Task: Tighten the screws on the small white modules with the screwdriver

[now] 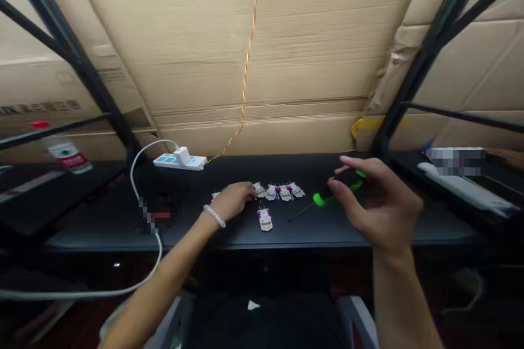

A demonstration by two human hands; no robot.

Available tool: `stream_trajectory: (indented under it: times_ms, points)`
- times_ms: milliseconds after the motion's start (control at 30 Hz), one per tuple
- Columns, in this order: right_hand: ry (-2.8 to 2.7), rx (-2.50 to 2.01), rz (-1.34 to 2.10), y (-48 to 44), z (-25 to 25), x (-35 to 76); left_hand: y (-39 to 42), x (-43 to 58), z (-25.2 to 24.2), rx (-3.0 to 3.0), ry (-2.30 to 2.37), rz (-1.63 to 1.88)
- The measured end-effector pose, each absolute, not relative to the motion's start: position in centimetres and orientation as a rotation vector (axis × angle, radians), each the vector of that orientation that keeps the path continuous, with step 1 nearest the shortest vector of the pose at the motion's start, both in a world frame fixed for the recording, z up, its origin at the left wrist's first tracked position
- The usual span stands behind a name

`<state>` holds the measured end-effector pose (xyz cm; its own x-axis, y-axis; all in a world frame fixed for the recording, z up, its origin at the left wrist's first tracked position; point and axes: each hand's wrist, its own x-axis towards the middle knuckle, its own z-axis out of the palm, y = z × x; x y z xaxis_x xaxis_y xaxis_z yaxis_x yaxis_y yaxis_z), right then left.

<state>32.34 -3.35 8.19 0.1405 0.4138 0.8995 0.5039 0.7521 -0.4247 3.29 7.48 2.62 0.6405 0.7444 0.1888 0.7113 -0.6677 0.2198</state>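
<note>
Right hand (pixel 387 204): fingers around green-black screwdriver (pixel 319 199), tip down-left. Left hand (pixel 233 202) at row of white modules (pixel 271 192); can't tell if its fingers pinch one.

On the surface (pixel 327 232), four modules (pixel 285 192) lay side by side just right of the left grip (pixel 234 200), with part of another module (pixel 215 195) showing left of it. A single module (pixel 265 219) lay before the row, nearer the front edge. Farther right, a screwdriver (pixel 318 199) sat in the right grip (pixel 380 202), tip pointing left. At the back left lay a power strip (pixel 198 163) with a plug (pixel 183 156) in it; a cable (pixel 131 174) ran leftward and forward from there. Behind the surface stood a cardboard sheet (pixel 184 54), with a wire (pixel 244 82) before it reaching down to the strip. A bottle (pixel 67 152) was at far left, beyond a frame post (pixel 95 87).
</note>
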Motion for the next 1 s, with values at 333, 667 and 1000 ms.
stream_trajectory:
  times_ms: [333, 667, 1000]
  points:
    - [-1.512, -0.796, -0.098, -3.2, 8.2, 32.4, 8.4, 4.1, 0.8, 2.773, 1.17, 0.431]
    - [-1.522, -0.828, -0.095, -3.2, 8.2, 32.4, 8.6, 3.8, 0.7, 2.729, 1.183, 0.472]
    - [-1.541, -0.806, -0.08, -3.2, 8.2, 32.4, 7.8, 3.5, 1.2, 2.709, 1.288, 0.449]
